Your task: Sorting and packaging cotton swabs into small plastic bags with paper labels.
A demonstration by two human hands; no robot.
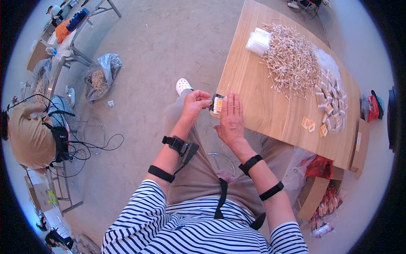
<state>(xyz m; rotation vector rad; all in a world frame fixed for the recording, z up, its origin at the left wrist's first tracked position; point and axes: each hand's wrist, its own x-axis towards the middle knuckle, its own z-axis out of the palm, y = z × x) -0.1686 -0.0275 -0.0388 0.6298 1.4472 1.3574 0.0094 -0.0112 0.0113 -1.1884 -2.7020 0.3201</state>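
At the table's near left corner lies a small clear bag of cotton swabs (218, 105) with an orange-and-white card in it. My left hand (196, 104) is closed in a pinch at the bag's left edge, over a small dark piece (214, 98) at the corner. Flat on the right part of the bag rests my right hand (231, 120), its fingers stretched out. Farther off on the table is a big heap of loose cotton swabs (289, 59). Filled swab bags (332, 103) are piled to its right.
A stack of clear bags (258, 41) stands beside the heap on the wooden table (249, 80). Loose cards (308, 124) lie nearer. Under the table's right side is a cardboard box (313, 197). A bag of sticks (99, 80) and a seated person (34, 135) are at left.
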